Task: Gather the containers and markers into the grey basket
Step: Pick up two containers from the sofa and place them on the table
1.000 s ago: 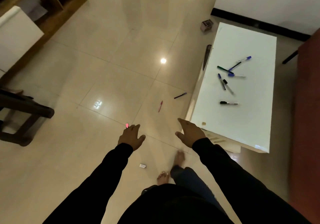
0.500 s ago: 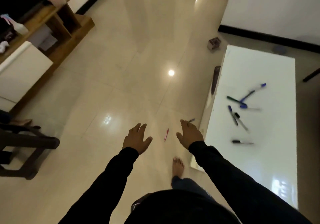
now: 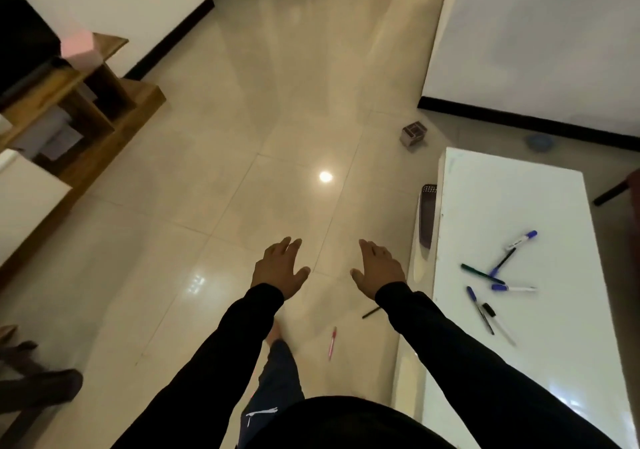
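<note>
Left hand [image 3: 279,268] and right hand [image 3: 378,268] empty, fingers spread above the floor [image 3: 214,188]; markers [image 3: 498,284] scattered on the white table [image 3: 540,199], grey basket [image 3: 427,220] half hidden behind its edge, small container [image 3: 413,134] blurred.

My sleeves [image 3: 467,351] are black. The desk [image 3: 554,362] beside me is glossy white, and on it lie markers: one white with a blue cap [image 3: 522,239], one dark green [image 3: 481,274], one white with a blue end [image 3: 513,288], one blue and black [image 3: 479,304], one grey with a black cap [image 3: 498,322]. On the cream, shiny tiled floor [image 3: 242,188] lie a red pen [image 3: 332,342] and a black pen [image 3: 371,312]. A grey basket [image 3: 428,220] with a perforated pattern sits at the desk's edge. A small grey container [image 3: 413,134] stands farther off.
</note>
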